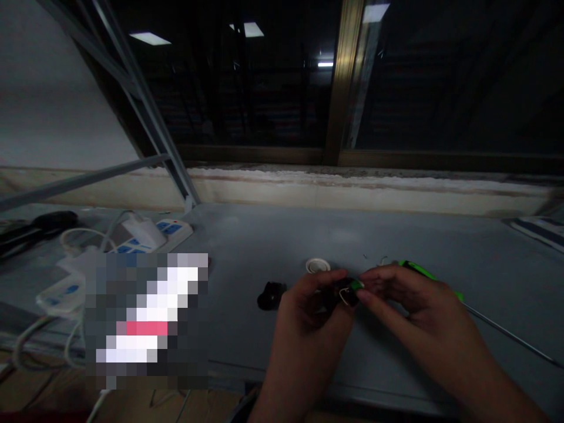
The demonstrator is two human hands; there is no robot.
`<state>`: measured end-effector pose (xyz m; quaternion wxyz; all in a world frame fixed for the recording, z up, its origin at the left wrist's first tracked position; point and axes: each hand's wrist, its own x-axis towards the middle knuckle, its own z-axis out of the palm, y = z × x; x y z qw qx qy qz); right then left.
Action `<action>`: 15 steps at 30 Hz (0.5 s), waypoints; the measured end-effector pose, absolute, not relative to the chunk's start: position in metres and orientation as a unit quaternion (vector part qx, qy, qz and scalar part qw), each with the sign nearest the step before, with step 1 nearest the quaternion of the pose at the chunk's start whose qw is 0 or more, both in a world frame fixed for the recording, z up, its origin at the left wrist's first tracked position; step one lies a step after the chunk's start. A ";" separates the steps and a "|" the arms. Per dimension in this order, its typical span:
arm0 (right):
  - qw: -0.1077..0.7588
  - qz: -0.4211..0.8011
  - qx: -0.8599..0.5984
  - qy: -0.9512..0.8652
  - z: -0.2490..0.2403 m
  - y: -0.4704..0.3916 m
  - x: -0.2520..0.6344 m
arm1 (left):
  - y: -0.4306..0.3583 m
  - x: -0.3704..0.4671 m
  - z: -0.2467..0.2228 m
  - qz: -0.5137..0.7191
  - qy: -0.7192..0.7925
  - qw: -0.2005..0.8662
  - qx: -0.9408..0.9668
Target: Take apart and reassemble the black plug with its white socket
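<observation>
Near the middle of the grey table, my left hand (315, 317) is closed around a small black part (332, 295) that has a light wire loop on it. My right hand (408, 311) pinches a small green piece (356, 285) at the right side of that part, with thumb and forefinger. Left of my left hand lies another black piece (269, 295), partly hidden by the hand. A round white ring-shaped part (318, 266) sits just beyond my fingers. Behind my right hand is a screwdriver with a green and black handle (418, 270) and a long metal shaft (511, 333).
White power strips (178, 232) with plugs and cables are on the left of the table (238, 235). A blurred-out patch covers something bright in front of them. A metal frame (152, 126) stands at the left, and a dark object (55, 221) lies at the far left.
</observation>
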<state>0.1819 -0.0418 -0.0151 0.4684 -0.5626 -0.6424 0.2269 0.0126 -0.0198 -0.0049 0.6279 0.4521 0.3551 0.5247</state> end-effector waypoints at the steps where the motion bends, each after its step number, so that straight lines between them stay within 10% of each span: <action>1: 0.468 0.227 -0.564 -0.642 -0.015 -0.042 0.182 | -0.020 0.012 -0.005 0.524 0.357 0.626 0.454; 15: 0.472 0.233 -0.556 -0.643 -0.015 -0.043 0.183 | -0.021 0.011 -0.014 0.547 0.362 0.615 0.438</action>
